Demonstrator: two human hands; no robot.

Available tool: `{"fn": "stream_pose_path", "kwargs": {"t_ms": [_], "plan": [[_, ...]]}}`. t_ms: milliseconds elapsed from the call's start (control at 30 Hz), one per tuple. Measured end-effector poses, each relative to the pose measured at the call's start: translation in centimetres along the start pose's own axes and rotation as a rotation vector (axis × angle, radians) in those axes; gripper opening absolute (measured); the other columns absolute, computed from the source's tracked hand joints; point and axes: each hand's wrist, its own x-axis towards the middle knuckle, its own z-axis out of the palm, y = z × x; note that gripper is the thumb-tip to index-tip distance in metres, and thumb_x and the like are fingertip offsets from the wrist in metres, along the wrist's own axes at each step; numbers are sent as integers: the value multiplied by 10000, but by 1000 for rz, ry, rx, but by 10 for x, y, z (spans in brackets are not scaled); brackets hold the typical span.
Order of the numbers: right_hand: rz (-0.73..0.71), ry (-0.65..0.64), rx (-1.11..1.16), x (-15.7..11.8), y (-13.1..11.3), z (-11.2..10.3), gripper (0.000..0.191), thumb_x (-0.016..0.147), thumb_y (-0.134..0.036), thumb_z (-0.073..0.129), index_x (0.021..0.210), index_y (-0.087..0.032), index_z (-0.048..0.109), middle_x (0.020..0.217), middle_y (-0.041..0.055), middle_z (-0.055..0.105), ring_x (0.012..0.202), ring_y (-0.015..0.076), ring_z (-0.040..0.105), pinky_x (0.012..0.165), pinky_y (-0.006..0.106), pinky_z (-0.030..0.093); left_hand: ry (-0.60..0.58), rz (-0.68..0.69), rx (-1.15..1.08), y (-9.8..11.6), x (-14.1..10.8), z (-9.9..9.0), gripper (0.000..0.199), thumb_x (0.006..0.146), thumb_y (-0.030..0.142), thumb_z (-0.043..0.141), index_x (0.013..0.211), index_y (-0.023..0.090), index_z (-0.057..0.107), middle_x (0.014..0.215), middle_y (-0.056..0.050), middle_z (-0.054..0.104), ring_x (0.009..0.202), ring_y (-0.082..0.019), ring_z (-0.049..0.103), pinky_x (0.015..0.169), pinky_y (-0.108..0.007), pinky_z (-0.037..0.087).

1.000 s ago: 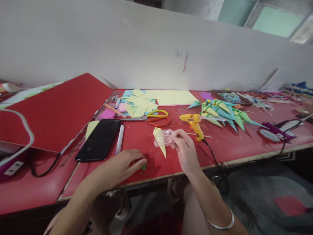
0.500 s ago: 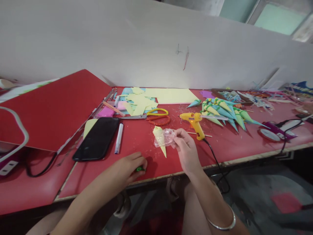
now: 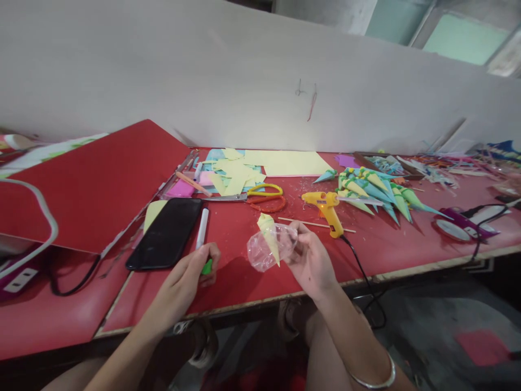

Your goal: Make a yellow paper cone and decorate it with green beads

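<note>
Over the red table (image 3: 232, 293), my right hand (image 3: 311, 260) pinches a crumpled clear plastic piece (image 3: 260, 252). A pale yellow paper cone (image 3: 269, 236) shows at the plastic, its tip pointing toward me. Whether the cone lies inside or behind the plastic I cannot tell. My left hand (image 3: 199, 274) is closed around a small green thing (image 3: 207, 266), close to the lower end of a white marker (image 3: 202, 228). To the left of the marker lies a black phone (image 3: 165, 233).
Scissors (image 3: 264, 198) lie behind the cone. A yellow glue gun (image 3: 325, 209) with a black cord stands to the right, before a pile of blue and yellow cones (image 3: 374, 187). Yellow paper (image 3: 293, 163) is at the back, a red board (image 3: 101, 184) at left.
My left hand has moved left toward the marker with the green thing. The clear plastic looks more spread out in my right hand, which has shifted slightly down. The view has shifted a little.
</note>
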Motion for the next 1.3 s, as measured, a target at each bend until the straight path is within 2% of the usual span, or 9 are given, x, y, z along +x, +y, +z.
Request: {"fn": "stream_pose_path", "kwargs": {"t_ms": [67,133,300,433,533,867,1033,1167,1300], "plan": [[-46,-44,-86,-2,4,1,50,661,-171,428,632,-203,404,564,-63,416,422,60,251,426,204,209,-15,-50,-172,-1,1,4,396,888,484,298,628,200,391,545,53,334,447,-87,329,430,-208,342],[-120,-105,-233,-5,6,2,69,681,-141,410,651,-202,428,602,-51,436,460,69,335,456,212,253,5,-52,-263,1,3,9,377,873,505,333,663,199,398,621,41,403,489,-84,384,466,-212,374],[-317,-276,-595,-12,7,6,132,683,-78,385,653,-203,418,674,-15,451,592,109,409,550,243,338,72,-39,-245,13,7,22,319,846,509,381,748,206,407,856,-11,513,697,-120,495,579,-233,450],[-444,-275,-774,-13,5,8,108,697,-100,434,717,-201,467,734,-4,448,687,135,442,630,265,371,68,181,-74,24,8,29,257,746,326,585,750,215,353,720,38,458,612,-89,449,552,-198,410],[-486,-255,-897,-12,4,8,75,716,-171,561,781,-199,538,760,-3,469,709,138,456,646,260,381,140,353,127,31,10,31,256,722,218,593,723,215,338,691,45,452,596,-87,449,560,-203,394],[-357,-50,-612,-10,8,9,203,837,-277,512,737,-226,681,806,18,573,803,140,549,741,265,439,154,614,325,42,14,33,242,740,103,518,656,221,324,661,30,491,572,-96,482,523,-213,372],[-250,-4,-395,-13,10,14,221,851,-303,496,769,-228,686,714,2,617,724,135,570,703,265,446,73,510,213,44,17,35,262,780,142,476,643,224,269,641,31,455,533,-89,412,496,-216,354],[-271,73,-596,-16,6,14,191,839,-290,506,801,-206,673,704,7,620,689,141,558,653,263,433,80,415,142,42,18,33,223,833,207,411,656,221,277,707,3,478,610,-108,438,539,-236,388],[-461,86,-856,-17,3,12,173,833,-201,491,836,-217,662,787,27,644,733,158,564,682,287,417,317,525,114,37,19,29,231,880,351,340,690,222,318,810,-22,481,698,-142,455,636,-297,414]]}}
